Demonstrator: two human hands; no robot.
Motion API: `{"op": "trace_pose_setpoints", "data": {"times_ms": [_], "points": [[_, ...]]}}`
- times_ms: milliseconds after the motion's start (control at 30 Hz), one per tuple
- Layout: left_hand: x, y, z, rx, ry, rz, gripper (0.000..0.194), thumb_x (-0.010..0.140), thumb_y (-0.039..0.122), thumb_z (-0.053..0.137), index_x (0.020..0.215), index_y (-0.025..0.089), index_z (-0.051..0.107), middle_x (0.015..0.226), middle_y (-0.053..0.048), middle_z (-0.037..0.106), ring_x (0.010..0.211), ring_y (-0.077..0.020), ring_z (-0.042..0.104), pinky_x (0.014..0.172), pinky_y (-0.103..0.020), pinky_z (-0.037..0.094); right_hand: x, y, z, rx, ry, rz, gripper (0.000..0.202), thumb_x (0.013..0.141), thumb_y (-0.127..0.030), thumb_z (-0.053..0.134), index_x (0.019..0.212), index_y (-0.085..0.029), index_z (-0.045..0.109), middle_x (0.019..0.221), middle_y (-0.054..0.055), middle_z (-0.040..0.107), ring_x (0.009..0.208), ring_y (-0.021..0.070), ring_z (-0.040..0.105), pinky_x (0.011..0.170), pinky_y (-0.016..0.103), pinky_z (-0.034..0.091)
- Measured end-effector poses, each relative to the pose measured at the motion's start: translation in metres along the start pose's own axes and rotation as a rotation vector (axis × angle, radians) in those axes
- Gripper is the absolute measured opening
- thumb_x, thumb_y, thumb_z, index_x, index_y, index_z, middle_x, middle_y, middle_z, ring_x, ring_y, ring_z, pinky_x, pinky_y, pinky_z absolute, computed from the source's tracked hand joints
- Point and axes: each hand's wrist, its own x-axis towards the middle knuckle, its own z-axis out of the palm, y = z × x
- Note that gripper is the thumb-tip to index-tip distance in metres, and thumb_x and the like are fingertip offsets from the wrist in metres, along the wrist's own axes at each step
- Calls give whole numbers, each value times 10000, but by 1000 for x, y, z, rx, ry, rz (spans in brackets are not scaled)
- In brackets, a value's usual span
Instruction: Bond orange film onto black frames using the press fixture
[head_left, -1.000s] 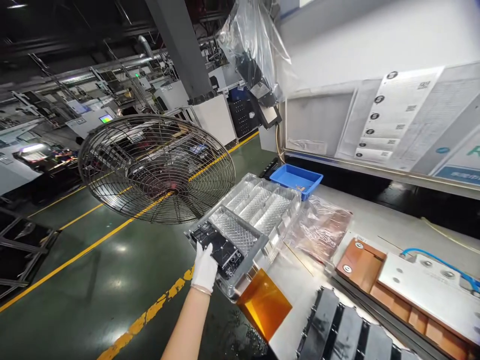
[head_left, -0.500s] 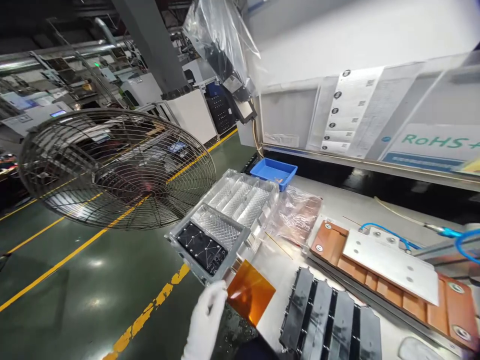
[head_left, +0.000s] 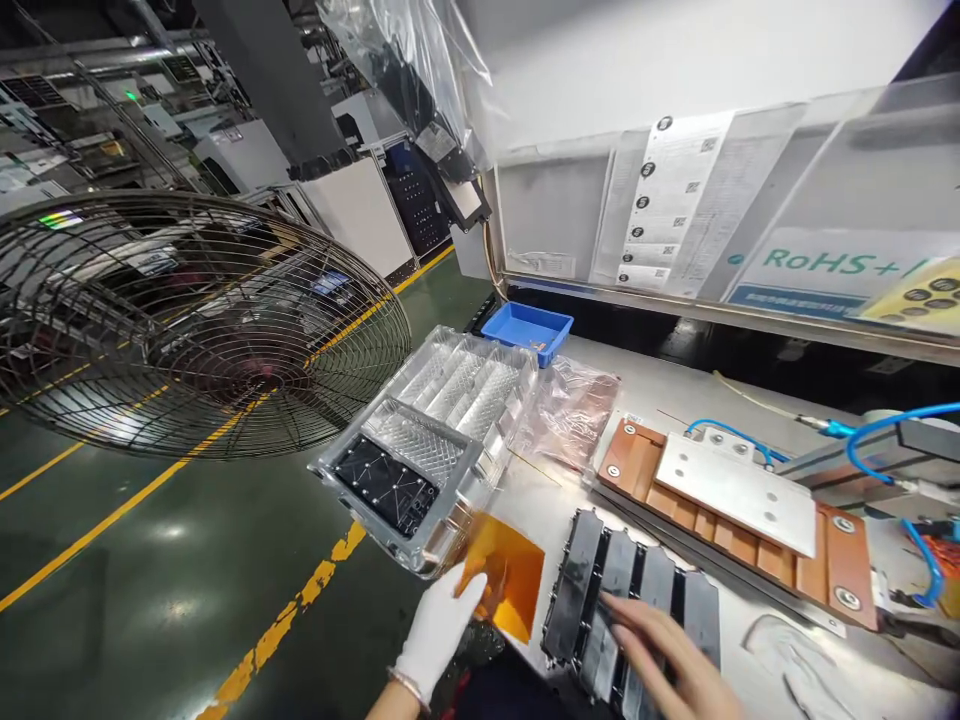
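My left hand [head_left: 441, 625], in a white glove, pinches the near-left edge of a square amber film [head_left: 510, 575]. The film is see-through and shiny, and sits beside the front corner of a clear plastic tray [head_left: 431, 450]. My right hand [head_left: 664, 655] is bare and reaches in from the bottom, fingers stretched over a row of black ribbed panels [head_left: 574, 590]. Its fingertips are at the second panel; whether they press on it I cannot tell. In the tray's front compartment lies a flat black part [head_left: 384, 485] with thin light lines.
A blue bin [head_left: 529, 330] stands behind the tray, near a clear plastic bag [head_left: 574, 410]. An orange-brown fixture with a metal plate [head_left: 739, 490] and blue air hoses is on the right. A white glove [head_left: 799, 665] lies before it. A large caged fan [head_left: 225, 330] stands left.
My right hand has come into view over the black panels. My left hand, still holding the amber film, has moved a little right. The view has shifted slightly to the right.
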Motion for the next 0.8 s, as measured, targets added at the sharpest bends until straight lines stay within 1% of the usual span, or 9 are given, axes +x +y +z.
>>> {"op": "trace_pose_setpoints", "data": {"times_ms": [67,100,200,300,400,500,600,733,800], "points": [[-5,11,4,96,-74,61,361,802,462,662,1034,200,750,985,-81,774,953,-248,705,893,-338,552,15,-32,36,16,-29,-111,346,962,-447,506,1222,-319,695,1261,63,688,1182,273,637,1013,381,540],[-8,17,6,143,-106,103,334,831,438,634,1056,222,751,1045,-78,770,997,-245,698,926,-333,540,21,-45,50,21,24,-163,351,960,-444,517,1235,-307,686,1266,67,685,1180,268,639,1016,387,537],[-22,32,12,331,-203,332,341,922,403,522,1169,271,716,1204,-69,726,1074,-220,685,964,-298,526,32,-70,71,18,119,-228,360,958,-430,552,1277,-299,653,1309,68,658,1201,256,625,1022,387,527],[-31,41,19,468,-211,601,373,976,378,433,1236,270,677,1181,-73,736,1010,-189,716,909,-254,555,30,-81,71,43,172,-302,306,966,-373,568,1242,-287,667,1272,50,688,1164,221,650,1012,312,524],[-34,45,29,433,-171,710,311,977,330,455,1133,244,710,1070,-66,768,921,-159,734,845,-206,569,22,-84,65,106,199,-357,229,971,-323,567,1153,-269,696,1146,30,750,1050,190,706,954,229,536],[-35,44,39,414,-142,725,265,975,290,461,1047,238,711,937,-41,774,831,-141,737,773,-180,578,16,-83,63,211,224,-247,173,973,-352,567,1041,-279,709,1006,8,775,918,176,731,835,190,556],[-34,38,43,443,-113,699,244,972,294,473,1050,257,701,946,-29,775,844,-146,740,785,-190,579,15,-81,60,326,180,-123,183,962,-406,581,999,-275,703,951,16,772,862,178,729,762,189,562],[-31,33,42,471,-149,666,249,978,320,467,1055,266,698,1001,-37,777,874,-152,741,795,-196,582,18,-80,50,510,41,-48,239,937,-427,618,1089,-245,645,1072,70,762,993,207,719,871,240,562],[-31,35,41,488,-163,664,253,978,324,464,1050,261,698,1004,-42,775,869,-154,739,807,-209,582,19,-81,46,526,7,-35,238,947,-432,602,1070,-233,646,1093,87,754,1017,213,710,895,255,552]]}}
